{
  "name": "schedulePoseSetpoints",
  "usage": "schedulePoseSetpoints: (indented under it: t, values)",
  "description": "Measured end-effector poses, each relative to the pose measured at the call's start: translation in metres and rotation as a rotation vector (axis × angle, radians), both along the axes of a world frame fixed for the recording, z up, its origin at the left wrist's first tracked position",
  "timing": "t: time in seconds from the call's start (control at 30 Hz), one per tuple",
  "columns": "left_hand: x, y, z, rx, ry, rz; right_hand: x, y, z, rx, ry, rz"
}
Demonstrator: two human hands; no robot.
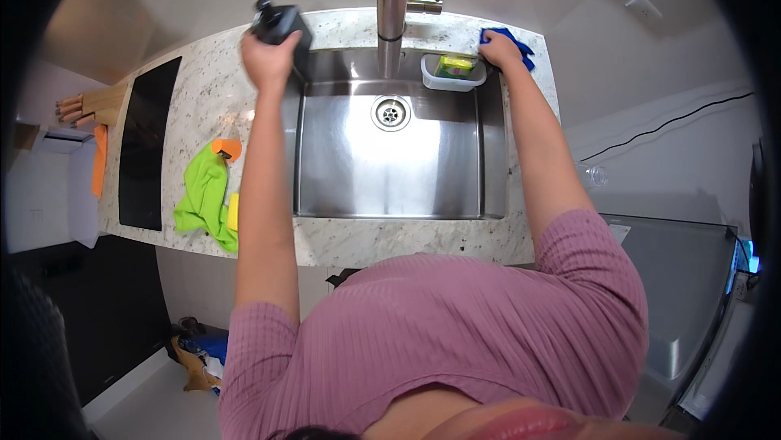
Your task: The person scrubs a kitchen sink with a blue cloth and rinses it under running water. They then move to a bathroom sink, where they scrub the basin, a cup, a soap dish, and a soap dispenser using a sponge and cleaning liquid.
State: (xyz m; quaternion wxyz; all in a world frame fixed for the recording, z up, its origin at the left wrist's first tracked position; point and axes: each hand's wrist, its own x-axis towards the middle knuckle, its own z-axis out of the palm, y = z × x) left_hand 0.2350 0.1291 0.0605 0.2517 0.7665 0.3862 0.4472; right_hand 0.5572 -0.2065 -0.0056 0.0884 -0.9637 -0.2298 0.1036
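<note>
In the head view, seemingly mid-job, with finished and remaining parts impossible to tell apart. Grasping a black bottle (283, 23) at eleven o'clock in the left hand (269, 59), toward one o'clock from the palm. Clutching a blue cloth (521, 48) at one o'clock in the right hand (500, 49), with folds spilling toward three o'clock, beside the sink (390, 171).

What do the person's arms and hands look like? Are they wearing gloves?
No gloves: the left hand and right hand are bare. The left sleeve and right sleeve are dusty pink and ribbed, ending near the elbows.
</note>
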Motion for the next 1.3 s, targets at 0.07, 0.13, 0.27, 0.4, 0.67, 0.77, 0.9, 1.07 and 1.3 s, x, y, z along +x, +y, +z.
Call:
schedulePoseSetpoints:
  t: [0.07,0.13,0.27,0.4,0.67,0.77,0.9,1.07,1.3]
  values:
    - [0.031,-0.019,0.001,0.022,0.021,-0.070,-0.013,-0.019,0.009,-0.027,0.045,0.012]
    - [0.065,-0.030,-0.007,0.045,0.060,-0.114,-0.012,-0.031,0.012,-0.157,0.195,0.001]
    - [0.099,-0.038,-0.018,-0.042,0.200,-0.130,-0.102,-0.041,0.068,0.284,0.252,-0.081]
    - [0.112,-0.048,-0.017,-0.112,0.244,-0.068,-0.215,-0.054,0.133,0.428,0.331,0.023]
    - [0.097,-0.056,-0.044,-0.029,0.433,-0.020,-0.364,-0.085,0.164,0.402,0.291,0.148]
    - [0.024,-0.063,-0.027,-0.048,0.439,-0.193,-0.390,-0.111,0.129,0.134,0.186,0.257]
    - [-0.100,-0.065,-0.015,0.052,0.160,-0.401,-0.424,-0.120,0.027,0.064,-0.003,0.456]
    - [-0.232,-0.043,0.017,0.118,0.093,-0.252,-0.456,-0.050,0.011,0.221,-0.036,0.580]
    - [-0.283,-0.061,-0.004,0.084,0.367,-0.268,-0.505,0.075,0.001,0.439,0.055,0.757]
